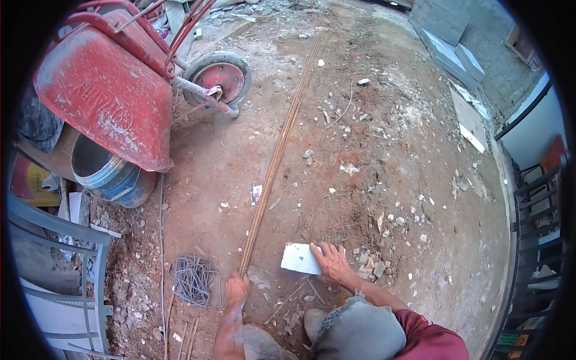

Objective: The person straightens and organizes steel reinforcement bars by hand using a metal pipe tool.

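Note:
Long thin rusty rods (pixel 277 157) lie in a bundle on the dirt, running away from me up the middle of the view. My left hand (pixel 237 289) is closed around their near end. To the right, my right hand (pixel 333 264) rests on the right side of a white rectangular block (pixel 299 258), its fingers apart over the edge. The block has a small dark spot on its face. Beside my left wrist, a heap of bent grey metal stirrups (pixel 193 281) sits on the ground.
A red wheelbarrow (pixel 108 99) leans at the upper left above a blue bucket (pixel 114 177). A grey metal frame (pixel 60 225) stands at lower left. Stones (pixel 378 268) lie right of my right hand. Grey blocks (pixel 447 57) and dark railings (pixel 540 240) line the right side.

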`<state>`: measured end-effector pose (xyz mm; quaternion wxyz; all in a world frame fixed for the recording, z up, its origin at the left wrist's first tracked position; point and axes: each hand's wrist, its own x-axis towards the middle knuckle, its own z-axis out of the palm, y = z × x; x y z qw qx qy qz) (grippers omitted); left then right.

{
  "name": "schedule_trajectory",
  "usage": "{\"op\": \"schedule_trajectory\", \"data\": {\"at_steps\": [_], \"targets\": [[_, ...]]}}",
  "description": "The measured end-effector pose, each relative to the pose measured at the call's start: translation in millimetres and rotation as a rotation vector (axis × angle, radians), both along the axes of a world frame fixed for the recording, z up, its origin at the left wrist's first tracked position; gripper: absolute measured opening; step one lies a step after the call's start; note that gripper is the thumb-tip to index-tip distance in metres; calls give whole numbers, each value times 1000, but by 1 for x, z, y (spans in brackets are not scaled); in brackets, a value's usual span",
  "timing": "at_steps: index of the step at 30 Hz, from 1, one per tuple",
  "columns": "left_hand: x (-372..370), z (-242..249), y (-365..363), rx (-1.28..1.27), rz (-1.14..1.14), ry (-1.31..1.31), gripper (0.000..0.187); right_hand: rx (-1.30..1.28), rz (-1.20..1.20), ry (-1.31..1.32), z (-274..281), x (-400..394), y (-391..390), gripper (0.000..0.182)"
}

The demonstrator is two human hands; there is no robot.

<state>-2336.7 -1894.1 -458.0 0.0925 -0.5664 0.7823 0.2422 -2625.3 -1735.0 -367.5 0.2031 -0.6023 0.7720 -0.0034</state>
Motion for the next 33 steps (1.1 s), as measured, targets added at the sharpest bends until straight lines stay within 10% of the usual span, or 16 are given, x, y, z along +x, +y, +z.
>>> {"op": "schedule_trajectory", "data": {"at_steps": [19, 33], "targets": [[-12, 104, 25, 178, 155, 209, 44, -245, -42, -182, -25, 59, -94, 97], [-8, 70, 25, 468, 288, 383, 52, -378, -197, -200, -68, 37, -47, 82]]}}
